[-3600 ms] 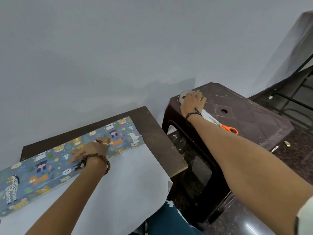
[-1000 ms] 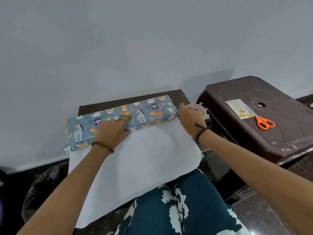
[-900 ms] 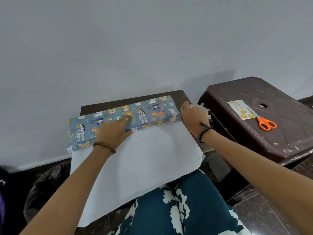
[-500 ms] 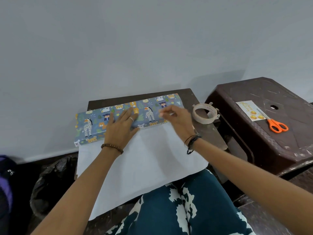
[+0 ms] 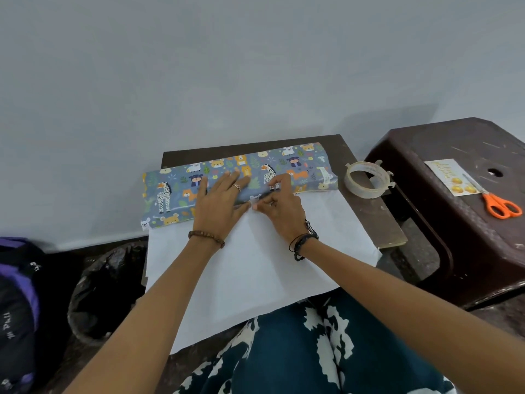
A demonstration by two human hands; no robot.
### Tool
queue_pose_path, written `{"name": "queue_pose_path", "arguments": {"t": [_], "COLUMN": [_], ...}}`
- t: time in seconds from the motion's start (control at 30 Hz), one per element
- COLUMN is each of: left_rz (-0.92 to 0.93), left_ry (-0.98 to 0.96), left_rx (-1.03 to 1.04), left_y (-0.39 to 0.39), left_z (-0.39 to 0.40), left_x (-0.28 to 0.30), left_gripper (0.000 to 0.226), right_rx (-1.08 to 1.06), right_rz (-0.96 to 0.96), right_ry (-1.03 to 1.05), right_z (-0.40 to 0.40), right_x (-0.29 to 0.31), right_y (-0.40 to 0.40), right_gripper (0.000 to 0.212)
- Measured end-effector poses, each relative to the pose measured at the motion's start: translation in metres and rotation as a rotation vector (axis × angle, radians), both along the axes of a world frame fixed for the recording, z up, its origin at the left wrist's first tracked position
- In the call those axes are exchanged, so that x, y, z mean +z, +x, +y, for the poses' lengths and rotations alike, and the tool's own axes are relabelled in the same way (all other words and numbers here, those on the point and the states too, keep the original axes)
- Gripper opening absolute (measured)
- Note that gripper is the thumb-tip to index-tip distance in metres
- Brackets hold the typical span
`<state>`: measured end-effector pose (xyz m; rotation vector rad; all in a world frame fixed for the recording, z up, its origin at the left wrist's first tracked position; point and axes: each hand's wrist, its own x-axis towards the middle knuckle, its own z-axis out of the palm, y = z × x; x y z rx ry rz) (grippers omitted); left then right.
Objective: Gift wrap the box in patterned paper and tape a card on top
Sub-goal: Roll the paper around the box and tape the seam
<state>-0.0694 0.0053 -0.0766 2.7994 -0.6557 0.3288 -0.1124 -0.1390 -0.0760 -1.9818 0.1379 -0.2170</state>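
Note:
The box lies along the far side of a small dark table (image 5: pixel 366 217), covered by blue animal-patterned paper (image 5: pixel 298 169). The paper's white underside (image 5: pixel 255 265) spreads toward my lap. My left hand (image 5: pixel 221 200) lies flat with fingers spread, pinning the folded patterned flap down. My right hand (image 5: pixel 281 209) sits just beside it, its fingertips pinching a small piece of clear tape at the flap's edge. The tape roll (image 5: pixel 366 180), with short strips stuck on its rim, rests on the table right of the box. The yellow-printed card (image 5: pixel 449 177) lies on the stool.
A dark brown plastic stool (image 5: pixel 454 237) stands at the right, with orange scissors (image 5: pixel 500 206) next to the card. A black bin bag (image 5: pixel 105 288) and a purple-black backpack (image 5: pixel 17 294) sit on the floor at left. A grey wall rises right behind the table.
My right hand fetched the tape roll from the stool, set it on the table, then came left with a tape piece to the flap edge. My left hand stayed pressing the paper.

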Motion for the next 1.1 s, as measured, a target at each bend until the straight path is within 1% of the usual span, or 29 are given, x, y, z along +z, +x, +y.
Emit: {"name": "queue_pose_path", "arguments": {"t": [0.27,0.4,0.53,0.6,0.7,0.87,1.0,1.1], "left_rz": [-0.054,-0.103,-0.110,-0.098,-0.141,-0.181,-0.199,-0.205], "left_ry": [-0.074,-0.073,-0.107,-0.107,-0.094,-0.073,-0.049,-0.035], "left_rx": [-0.044,-0.057,-0.029,-0.019,-0.024,-0.020,0.025,0.034], "left_y": [0.003,0.001,0.002,0.004,0.008,0.008,0.004,0.005], "left_z": [0.003,0.005,-0.002,-0.004,-0.004,-0.003,-0.009,-0.009], "left_x": [-0.006,-0.005,-0.003,-0.003,-0.004,-0.007,-0.010,-0.012], "left_gripper": [0.057,0.069,0.063,0.055,0.046,0.047,0.045,0.044], "right_rx": [-0.176,-0.187,-0.177,-0.167,-0.115,-0.020,-0.004,-0.006], "right_rz": [-0.006,-0.016,-0.031,-0.015,0.018,0.022,0.020,0.032], "right_ry": [-0.035,-0.064,-0.094,-0.163,-0.303,-0.538,-0.597,-0.579], "right_z": [0.012,0.012,0.008,0.006,0.001,-0.006,-0.007,-0.007], "right_x": [-0.004,-0.004,-0.002,-0.002,-0.002,0.000,0.003,0.003], "right_y": [0.003,0.002,0.002,0.005,0.010,0.011,0.009,0.010], "right_gripper": [0.051,0.058,0.061,0.062,0.059,0.057,0.057,0.057]}}
